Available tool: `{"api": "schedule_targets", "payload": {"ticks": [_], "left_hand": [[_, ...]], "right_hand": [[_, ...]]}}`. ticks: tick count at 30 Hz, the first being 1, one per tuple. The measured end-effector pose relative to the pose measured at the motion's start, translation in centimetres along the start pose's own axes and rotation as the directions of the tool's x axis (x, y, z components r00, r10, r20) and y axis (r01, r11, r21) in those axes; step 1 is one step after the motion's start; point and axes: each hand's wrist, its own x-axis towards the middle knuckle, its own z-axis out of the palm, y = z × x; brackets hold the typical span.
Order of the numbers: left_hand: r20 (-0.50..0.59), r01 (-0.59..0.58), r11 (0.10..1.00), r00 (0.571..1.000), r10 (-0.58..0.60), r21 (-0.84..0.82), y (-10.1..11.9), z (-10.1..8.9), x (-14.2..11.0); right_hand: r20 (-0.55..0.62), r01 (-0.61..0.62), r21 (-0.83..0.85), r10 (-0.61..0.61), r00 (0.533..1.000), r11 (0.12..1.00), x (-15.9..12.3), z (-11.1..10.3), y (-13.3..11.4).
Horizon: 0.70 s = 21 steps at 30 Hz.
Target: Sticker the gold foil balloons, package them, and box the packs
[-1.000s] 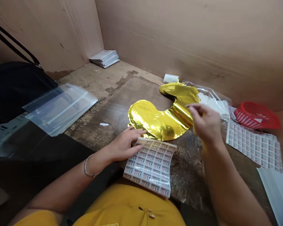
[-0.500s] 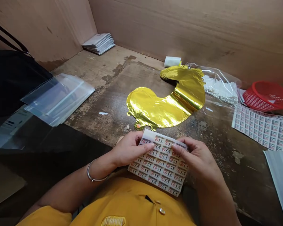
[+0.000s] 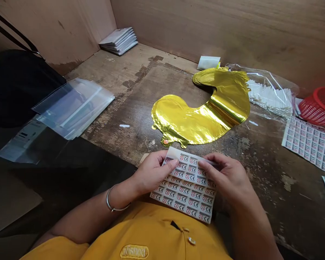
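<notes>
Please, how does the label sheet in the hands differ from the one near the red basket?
The held sheet is in the left hand and right hand; the side sheet lies on the table. The held sheet bends across its middle; the side sheet looks nearly flat. The held sheet shows CE marks; the side sheet another, unreadable print. Both carry rows of small labels.

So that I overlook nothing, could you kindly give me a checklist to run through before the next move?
1. CE sticker sheet held by left hand and right hand: ok.
2. CE sticker sheet flat: not ok, bent across.
3. Gold foil balloons untouched by either hand: ok.
4. Orange spot at the balloons' edge is a sticker: cannot tell.
5. Other sticker sheet lying beside red basket: ok.
</notes>
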Motion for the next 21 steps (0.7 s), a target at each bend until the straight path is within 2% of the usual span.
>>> {"api": "schedule_targets", "payload": {"ticks": [1,2,3,4,5,6,8,10,16,18,21], "left_hand": [[-0.023,-0.001,1.000,1.000,0.001,0.010,-0.1,0.0,0.0],[-0.047,-0.008,1.000,0.999,0.009,0.022,-0.1,0.1,0.0],[-0.066,-0.017,0.999,0.998,0.019,0.032,-0.2,0.2,-0.1],[-0.078,-0.025,0.999,0.997,0.027,0.034,-0.2,0.2,-0.1],[-0.086,-0.029,0.999,0.996,0.031,0.029,-0.2,0.3,-0.2],[-0.091,-0.029,0.999,0.995,0.030,0.016,-0.3,0.4,-0.2],[-0.102,-0.021,1.000,0.995,0.019,-0.019,-0.2,0.6,-0.2],[-0.112,-0.026,0.999,0.994,0.021,-0.045,-0.2,0.7,-0.2],[-0.082,-0.060,0.996,0.995,0.055,-0.059,0.0,0.7,-0.6],[-0.073,-0.085,0.996,0.994,0.084,-0.006,0.0,0.6,-0.7],[-0.054,-0.184,0.969,0.979,0.195,0.162,-0.2,0.3,-0.8]], "right_hand": [[-0.148,0.091,-0.164,-0.116,0.982,0.982,-0.1,0.2,-0.2],[-0.274,0.159,-0.318,-0.251,0.928,0.934,-0.4,0.3,-0.5],[-0.346,0.206,-0.437,-0.376,0.860,0.875,-0.7,0.6,-1.0],[-0.365,0.252,-0.510,-0.472,0.803,0.823,-1.0,0.9,-1.5],[-0.340,0.307,-0.540,-0.537,0.772,0.783,-1.4,1.2,-2.1],[-0.291,0.368,-0.540,-0.578,0.762,0.757,-1.8,1.6,-2.7],[-0.191,0.455,-0.503,-0.608,0.770,0.735,-2.3,2.6,-3.7],[-0.138,0.475,-0.478,-0.597,0.790,0.739,-2.4,3.5,-4.2],[-0.156,0.435,-0.473,-0.559,0.814,0.766,-2.0,4.3,-3.9],[-0.171,0.433,-0.471,-0.561,0.810,0.769,-1.9,4.3,-3.9],[-0.172,0.440,-0.467,-0.566,0.806,0.767,-1.9,4.1,-4.1]]}}
